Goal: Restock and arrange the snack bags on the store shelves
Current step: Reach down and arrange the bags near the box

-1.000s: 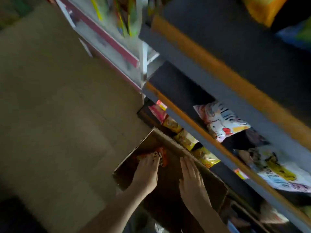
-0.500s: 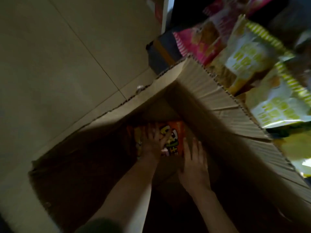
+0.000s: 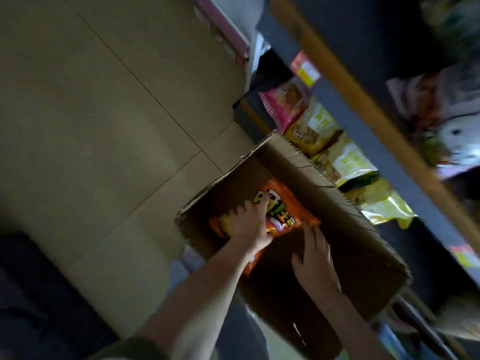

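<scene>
Inside carton point(image 3: 315, 179): orange snack bag point(image 3: 284, 203) higher than before (pickup underway); left hand point(image 3: 246, 226) splayed atop, right hand point(image 3: 315, 266) spread, empty.

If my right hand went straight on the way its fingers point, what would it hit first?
Most likely the orange snack bag in the cardboard box: the right hand points its fingers at the bag's near edge, though depth is unclear.

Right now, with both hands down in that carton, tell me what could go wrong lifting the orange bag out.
1. The left grip lies flat over the orange bag, and the right grip only reaches its edge; the bag might slip on lifting.
2. The carton wall stands close against the yellow bags behind it; a swing could knock them.
</scene>
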Tool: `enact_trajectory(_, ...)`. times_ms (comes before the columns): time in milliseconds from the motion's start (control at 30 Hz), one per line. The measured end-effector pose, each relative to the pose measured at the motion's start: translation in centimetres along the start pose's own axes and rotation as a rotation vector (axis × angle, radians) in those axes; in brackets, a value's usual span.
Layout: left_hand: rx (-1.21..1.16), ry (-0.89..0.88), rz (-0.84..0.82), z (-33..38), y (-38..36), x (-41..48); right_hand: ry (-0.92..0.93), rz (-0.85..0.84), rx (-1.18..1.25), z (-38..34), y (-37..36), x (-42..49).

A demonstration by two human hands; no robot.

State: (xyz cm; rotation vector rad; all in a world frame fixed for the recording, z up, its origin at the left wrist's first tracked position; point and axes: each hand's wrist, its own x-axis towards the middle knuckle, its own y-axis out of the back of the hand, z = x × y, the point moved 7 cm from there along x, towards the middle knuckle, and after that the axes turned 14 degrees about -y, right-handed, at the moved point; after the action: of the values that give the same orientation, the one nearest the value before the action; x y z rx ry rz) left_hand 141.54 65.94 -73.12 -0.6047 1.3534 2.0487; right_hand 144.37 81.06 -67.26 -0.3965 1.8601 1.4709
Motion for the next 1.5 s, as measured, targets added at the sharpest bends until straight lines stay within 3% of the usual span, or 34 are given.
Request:
enact_trajectory(133,-0.283,0.044,0.07,2.3,7.2,-8.3,0.017,0.026,0.126,-1.2,6.9,-6.2)
enact_trajectory(267,-0.562,0.031,0.286,5.2,15.7,-16.8,0.121,-0.109,0.569,-5.1,15.4,-13.8)
enact_trajectory(367,-0.663,-0.077,0.446,8.6,23.3,-22.5,0.28,-0.204,0.783,-8.6,21.3,-20.2)
enact_trajectory(567,-0.783,-0.394,0.598,13.9,36.1,-31.5,0.48,-0.009,0.841,-11.5,34.0,-30.7)
enact_trajectory(800,-0.685,-0.792,0.596,20.8,46.8,-40.8,0.69,0.172,0.923,-12.4,46.0,-38.9)
enact_trajectory(967,-0.47,-0.924,0.747,23.9,52.9,-43.8,0.761,0.424,1.065,-11.8,52.5,-42.2)
enact_trajectory(1067,-0.321,-1.026,0.877,25.8,56.9,-45.6,0.752,0.479,1.109,-11.9,55.9,-43.5)
enact_trajectory(1300,0.004,-1.302,1.045,28.6,63.9,-46.1,0.738,0.859,0.909,-12.6,63.1,-46.4)
enact_trajectory(1433,0.203,-1.378,1.102,29.8,65.4,-44.9,0.648,1.188,0.737,-12.0,65.9,-47.0)
enact_trajectory(1500,0.248,-1.373,1.06,30.0,65.9,-43.6,0.566,1.183,0.684,-11.8,66.4,-45.9)
